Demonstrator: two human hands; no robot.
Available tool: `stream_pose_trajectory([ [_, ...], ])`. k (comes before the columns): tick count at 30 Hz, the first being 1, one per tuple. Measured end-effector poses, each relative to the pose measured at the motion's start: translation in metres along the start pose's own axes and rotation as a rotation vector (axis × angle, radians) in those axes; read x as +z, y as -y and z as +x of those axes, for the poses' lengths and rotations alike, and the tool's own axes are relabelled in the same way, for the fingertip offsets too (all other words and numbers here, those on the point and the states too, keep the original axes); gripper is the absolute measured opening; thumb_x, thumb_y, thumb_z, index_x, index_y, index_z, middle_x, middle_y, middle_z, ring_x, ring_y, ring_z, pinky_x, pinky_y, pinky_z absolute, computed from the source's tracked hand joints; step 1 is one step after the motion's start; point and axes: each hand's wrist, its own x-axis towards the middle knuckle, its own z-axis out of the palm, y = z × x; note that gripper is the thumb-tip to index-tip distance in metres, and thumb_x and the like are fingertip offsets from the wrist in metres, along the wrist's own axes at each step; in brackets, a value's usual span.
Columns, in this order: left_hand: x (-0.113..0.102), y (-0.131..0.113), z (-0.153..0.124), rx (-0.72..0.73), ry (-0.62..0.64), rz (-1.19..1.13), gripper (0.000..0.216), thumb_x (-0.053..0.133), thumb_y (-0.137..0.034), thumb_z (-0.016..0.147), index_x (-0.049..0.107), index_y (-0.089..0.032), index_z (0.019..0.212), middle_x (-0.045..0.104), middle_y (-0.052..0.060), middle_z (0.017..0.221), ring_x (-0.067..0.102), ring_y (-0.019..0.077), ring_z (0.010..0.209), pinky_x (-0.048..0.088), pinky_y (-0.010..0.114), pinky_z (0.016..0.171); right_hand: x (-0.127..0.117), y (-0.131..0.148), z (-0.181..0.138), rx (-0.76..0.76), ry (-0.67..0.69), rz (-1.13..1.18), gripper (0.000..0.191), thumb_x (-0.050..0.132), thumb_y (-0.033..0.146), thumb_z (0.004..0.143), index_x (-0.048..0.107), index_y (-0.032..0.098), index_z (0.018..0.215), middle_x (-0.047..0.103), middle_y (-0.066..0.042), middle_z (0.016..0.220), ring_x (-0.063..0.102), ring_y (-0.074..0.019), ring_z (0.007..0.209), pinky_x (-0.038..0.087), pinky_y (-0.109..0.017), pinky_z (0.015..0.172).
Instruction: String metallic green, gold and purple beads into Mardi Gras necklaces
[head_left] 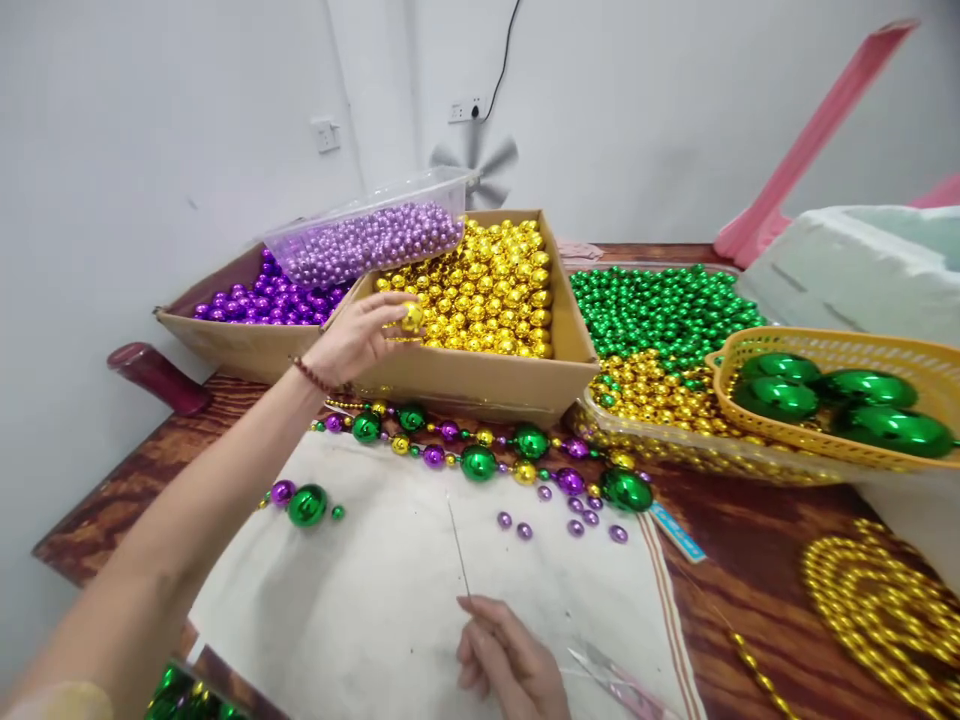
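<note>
My left hand (364, 335) reaches over the front edge of a cardboard box (480, 385) full of gold beads (495, 285). Its fingertips pinch one gold bead (412, 317). Low in the view, my right hand (510, 655) is closed on a long thin needle (457, 545) that points up and away over the white cloth (375, 600). Strung green, purple and gold beads (478, 463) lie in rows along the cloth's far edge. Several loose light-purple beads (575, 527) rest to the right of the needle. A green bead (307, 505) sits at the cloth's left.
A clear tub (360, 240) of light-purple beads leans across the boxes. Scissors (615, 685) lie beside my right hand. At right stand a bin of green beads (660, 310) and a yellow basket (832, 440). Gold bead strands (870, 600) coil on the table. A fan (476, 170) spins behind.
</note>
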Motion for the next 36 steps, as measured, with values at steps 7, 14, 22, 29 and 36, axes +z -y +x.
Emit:
stream_pose_trajectory([
  [7,0.049,0.067,-0.116,-0.217,-0.049,-0.51,0.031,0.073,-0.024,0.081,0.067,-0.016,0.11,0.072,0.006,0.094,0.069,0.0147,0.078,0.055,0.026,0.07,0.002,0.017,-0.006,-0.25,0.02,-0.168,0.022,0.059,0.035,0.095,0.072,0.018,0.098,0.066,-0.002,0.064,0.063,-0.0124,0.053,0.048,-0.021,0.052],
  [14,0.07,0.09,-0.148,-0.221,-0.179,-0.587,0.029,0.077,-0.024,0.077,0.07,-0.014,0.103,0.072,0.006,0.094,0.069,0.0145,0.081,0.054,0.025,0.072,0.004,0.017,-0.026,-0.357,0.003,-0.305,0.019,0.054,0.023,0.096,0.072,0.017,0.1,0.062,0.002,0.06,0.059,-0.0094,0.048,0.049,-0.018,0.049],
  [22,0.077,0.092,-0.155,-0.22,-0.166,-0.615,0.031,0.08,-0.025,0.074,0.073,-0.015,0.102,0.072,0.006,0.093,0.069,0.0141,0.08,0.052,0.026,0.075,0.006,0.017,-0.027,-0.36,-0.011,-0.305,0.018,0.055,0.021,0.096,0.072,0.018,0.102,0.062,0.003,0.061,0.058,-0.0078,0.049,0.049,-0.018,0.052],
  [29,0.09,0.098,-0.168,-0.119,-0.169,-0.517,0.031,0.081,-0.024,0.073,0.074,-0.019,0.102,0.071,0.005,0.099,0.066,0.013,0.085,0.051,0.024,0.076,0.013,0.006,-0.022,-0.35,-0.067,-0.246,0.019,0.052,0.023,0.098,0.069,0.018,0.102,0.063,0.001,0.063,0.059,-0.0092,0.051,0.047,-0.02,0.05],
  [36,0.106,0.101,-0.191,0.04,-0.216,-0.355,0.031,0.078,-0.02,0.077,0.072,-0.022,0.108,0.069,0.006,0.109,0.064,0.0161,0.097,0.053,0.027,0.087,0.022,-0.004,-0.019,-0.36,-0.106,-0.169,0.02,0.049,0.025,0.099,0.067,0.017,0.1,0.061,0.001,0.064,0.057,-0.0099,0.052,0.046,-0.022,0.05],
])
